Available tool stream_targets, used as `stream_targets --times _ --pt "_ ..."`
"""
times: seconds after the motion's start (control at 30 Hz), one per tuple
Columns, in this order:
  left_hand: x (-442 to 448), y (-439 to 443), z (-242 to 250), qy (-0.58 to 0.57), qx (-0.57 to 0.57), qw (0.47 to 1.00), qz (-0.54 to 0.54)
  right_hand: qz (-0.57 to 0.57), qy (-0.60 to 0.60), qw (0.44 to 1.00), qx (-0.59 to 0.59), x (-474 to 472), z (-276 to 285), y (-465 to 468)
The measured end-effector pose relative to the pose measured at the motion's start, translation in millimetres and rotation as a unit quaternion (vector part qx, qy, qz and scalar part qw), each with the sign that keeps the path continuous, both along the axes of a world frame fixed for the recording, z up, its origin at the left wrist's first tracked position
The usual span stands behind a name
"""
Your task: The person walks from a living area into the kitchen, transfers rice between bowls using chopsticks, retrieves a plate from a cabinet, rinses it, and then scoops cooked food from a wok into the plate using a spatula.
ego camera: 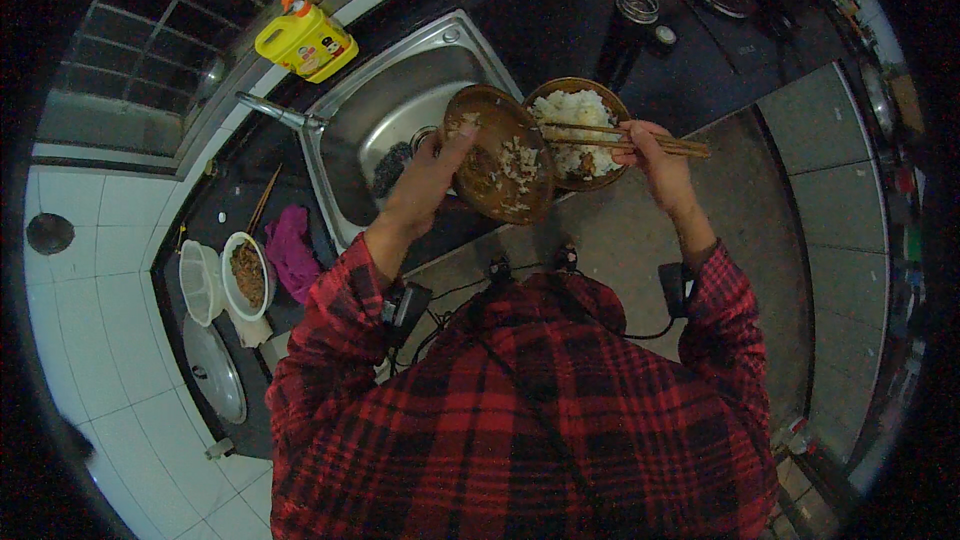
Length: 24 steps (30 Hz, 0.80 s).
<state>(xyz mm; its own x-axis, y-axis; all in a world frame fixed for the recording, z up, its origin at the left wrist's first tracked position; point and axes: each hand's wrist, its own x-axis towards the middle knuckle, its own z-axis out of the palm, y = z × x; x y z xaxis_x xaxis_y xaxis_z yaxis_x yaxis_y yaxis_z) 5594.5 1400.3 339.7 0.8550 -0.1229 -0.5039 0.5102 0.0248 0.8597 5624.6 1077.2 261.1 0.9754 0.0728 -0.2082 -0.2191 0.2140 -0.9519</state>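
Observation:
My left hand (439, 169) grips the rim of a brown bowl (491, 157), tilted over the counter edge beside the sink, with bits of rice stuck inside it. My right hand (652, 154) holds a pair of wooden chopsticks (675, 146), their tips over a second brown bowl (619, 109). That second bowl holds white rice (574, 111) and a little brown food. It stands to the right of the tilted bowl, which partly overlaps it in view.
A steel sink (465, 30) with a faucet (274, 111) lies ahead. Around it are a yellow detergent jug (307, 45), a purple cloth (294, 251), a white bowl of brown food (247, 277), a white plastic basket (199, 281), a pot lid (214, 371) and an uncovered jar (636, 7).

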Motion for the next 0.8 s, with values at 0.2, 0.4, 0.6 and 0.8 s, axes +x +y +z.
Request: stream_targets --times 0.2,0.4,0.6,0.8 --pt "-8 5 5 -0.015 0.021 0.999 0.025 0.006 0.021 1.000 0.012 0 2 -5" --pt "-3 10 -16 -0.019 0.010 0.999 0.033 0.111 0.026 0.992 0.048 -14 25 7" --pt "-6 7 -10 0.021 -0.042 0.999 0.022 0.176 0.041 0.983 -0.027 -29 16 17" --pt "-8 1 -5 0.005 -0.054 0.998 0.023 0.022 -0.020 0.999 0.021 -11 0 -4"
